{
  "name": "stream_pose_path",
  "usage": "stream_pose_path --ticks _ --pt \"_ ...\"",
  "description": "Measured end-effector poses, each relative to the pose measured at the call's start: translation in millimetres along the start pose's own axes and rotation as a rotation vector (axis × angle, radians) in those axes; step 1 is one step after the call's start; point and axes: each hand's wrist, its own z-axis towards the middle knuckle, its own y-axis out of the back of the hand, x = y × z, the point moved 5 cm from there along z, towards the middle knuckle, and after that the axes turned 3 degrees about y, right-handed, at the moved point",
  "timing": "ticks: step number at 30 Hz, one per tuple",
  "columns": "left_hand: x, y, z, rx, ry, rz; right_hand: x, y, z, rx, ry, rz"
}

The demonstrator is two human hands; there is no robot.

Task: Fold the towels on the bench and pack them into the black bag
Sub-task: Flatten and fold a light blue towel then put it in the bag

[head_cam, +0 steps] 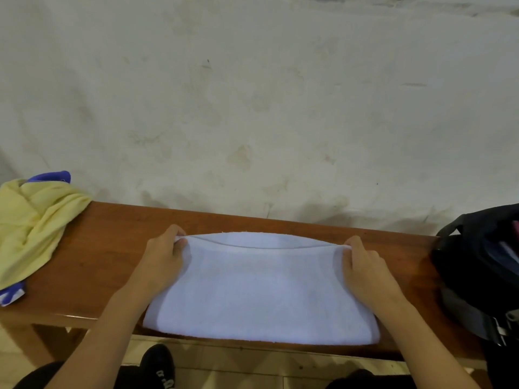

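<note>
Black shoes (158, 366) show on the floor just under the tabletop's (106, 248) near edge, and above them the white towel (261, 290) lies flat on the wood, doubled over, its long axis running left to right across the person's front. Each hand sits at one far corner: the left hand (165, 254) pinches the far-left corner between thumb and curled fingers, and the right hand (362, 262) grips the far-right corner the same way, so both upper-layer corners are held and slightly raised off the layer beneath. Since the towel is wider than it is deep, the next fold probably goes across the long axis, one hand carrying its end over to the other; the right hand is nearer the bag (483, 276), which sits open at the tabletop's right end, just beside the towel's right edge. Nothing lies between towel and bag. At the far left, well apart from the white towel, a yellow towel (33, 226) lies crumpled and unfolded, with a blue cloth (53, 176) partly hidden beneath it; both still await folding. Behind the bench stands a stained pale wall (252, 108).
</note>
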Motion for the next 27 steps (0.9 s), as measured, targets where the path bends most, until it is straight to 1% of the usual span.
stream_pose_path --ticks 3,5,7,10,14,17,22,27 --pt "-5 0 -2 -0.066 -0.091 0.085 0 3 -2 -0.047 -0.004 -0.058" --pt "-9 1 -4 -0.128 -0.137 0.153 1 4 -2 -0.094 0.029 -0.102" --pt "-8 1 -4 -0.147 -0.157 0.178 1 2 -1 -0.104 0.067 -0.091" --pt "-7 0 -1 -0.121 -0.179 0.142 0 -1 3 -0.126 0.113 0.024" --pt "-10 2 -1 -0.156 -0.196 0.064 4 4 2 -0.195 0.116 0.336" --pt "-9 3 3 -0.164 -0.175 0.020 3 4 4 -0.202 0.097 0.428" --pt "-5 2 12 -0.225 -0.127 0.048 -6 -5 17 -0.183 0.026 0.375" --pt "-6 0 17 -0.298 -0.099 0.106 -4 -9 22 -0.241 -0.005 0.269"
